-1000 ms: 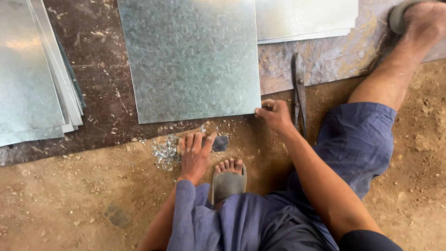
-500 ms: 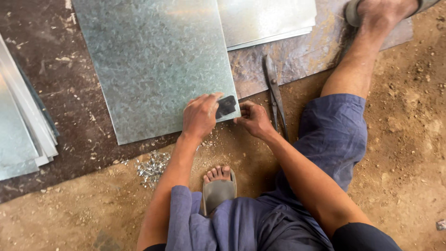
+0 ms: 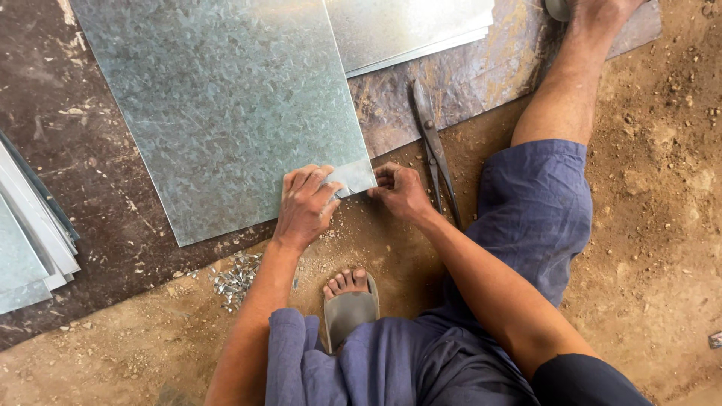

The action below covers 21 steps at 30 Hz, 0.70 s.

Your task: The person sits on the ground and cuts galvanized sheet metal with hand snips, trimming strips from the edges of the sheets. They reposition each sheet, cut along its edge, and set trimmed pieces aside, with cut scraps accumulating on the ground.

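Observation:
A large galvanized metal sheet [image 3: 226,113] lies on a dark board on the ground in front of me. My left hand [image 3: 304,204] rests on its near right corner, fingers together on top and thumb at the near edge. My right hand [image 3: 398,192] is curled against the same corner from the right and pinches its edge. The two hands are a few centimetres apart. A small dark block that my left hand held earlier is out of sight now.
Long metal snips [image 3: 432,150] lie just right of my right hand. Small metal offcuts [image 3: 237,274] are scattered on the dirt. A stack of sheets [image 3: 30,248] sits at the left and more sheets [image 3: 406,26] at the top. My sandalled foot [image 3: 350,301] is near me.
My left hand went from the dirt up onto the sheet's corner carrying a small dark block. My right hand stayed at the corner. The view shifted, so the sheet appears lower and larger.

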### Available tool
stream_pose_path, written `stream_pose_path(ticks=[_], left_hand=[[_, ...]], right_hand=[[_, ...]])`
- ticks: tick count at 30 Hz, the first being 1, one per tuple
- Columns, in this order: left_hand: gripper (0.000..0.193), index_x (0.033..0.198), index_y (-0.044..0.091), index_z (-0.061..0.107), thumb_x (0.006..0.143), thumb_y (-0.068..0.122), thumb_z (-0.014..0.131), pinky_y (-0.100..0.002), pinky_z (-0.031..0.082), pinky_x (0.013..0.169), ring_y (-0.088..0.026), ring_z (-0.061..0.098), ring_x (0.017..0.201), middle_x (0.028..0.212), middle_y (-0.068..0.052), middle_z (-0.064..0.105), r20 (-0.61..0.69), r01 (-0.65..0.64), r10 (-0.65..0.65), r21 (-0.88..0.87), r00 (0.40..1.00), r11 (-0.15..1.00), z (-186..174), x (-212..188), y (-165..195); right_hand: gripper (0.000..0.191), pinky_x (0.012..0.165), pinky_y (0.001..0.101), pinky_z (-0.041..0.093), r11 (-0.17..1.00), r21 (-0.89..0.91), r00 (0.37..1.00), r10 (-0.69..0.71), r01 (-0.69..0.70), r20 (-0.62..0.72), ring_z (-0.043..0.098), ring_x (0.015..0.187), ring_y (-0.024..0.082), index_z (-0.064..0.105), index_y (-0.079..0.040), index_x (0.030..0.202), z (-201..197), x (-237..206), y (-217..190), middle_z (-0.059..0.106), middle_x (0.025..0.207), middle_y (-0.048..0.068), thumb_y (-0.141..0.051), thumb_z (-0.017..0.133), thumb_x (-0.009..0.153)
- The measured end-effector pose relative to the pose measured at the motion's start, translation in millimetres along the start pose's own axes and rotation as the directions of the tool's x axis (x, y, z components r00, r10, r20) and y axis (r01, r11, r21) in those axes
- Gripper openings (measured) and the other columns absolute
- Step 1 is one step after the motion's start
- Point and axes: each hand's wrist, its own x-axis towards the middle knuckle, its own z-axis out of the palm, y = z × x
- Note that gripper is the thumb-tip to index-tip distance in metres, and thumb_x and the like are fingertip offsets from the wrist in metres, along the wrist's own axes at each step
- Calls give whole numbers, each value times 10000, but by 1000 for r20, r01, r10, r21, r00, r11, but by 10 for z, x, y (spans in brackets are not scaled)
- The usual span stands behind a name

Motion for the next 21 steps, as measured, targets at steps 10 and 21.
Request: stream_pose_path(ticks=[10,21], left_hand=[[375,1078,173,772,719,154,881,-454,391,1096,-241,538,1269,1295,-19,655,46,47,-44,-71,998,996,-44,14,-28],[348,1070,147,765,737,141,865,-457,411,1088,-254,545,1268,1293,-34,659,0,12,-12,-63,1000,998,-3,-18,-47]], right_hand=[[302,861,275,617,999,-37,999,33,-32,31,734,975,161,712,-5,1121,-29,2,-22,767,1091,92,-24,794,831],[293,862,290,620,999,-37,1000,13,-13,17,748,964,167,725,-7,1105,-16,16,8,781,1076,99,-29,802,822]])
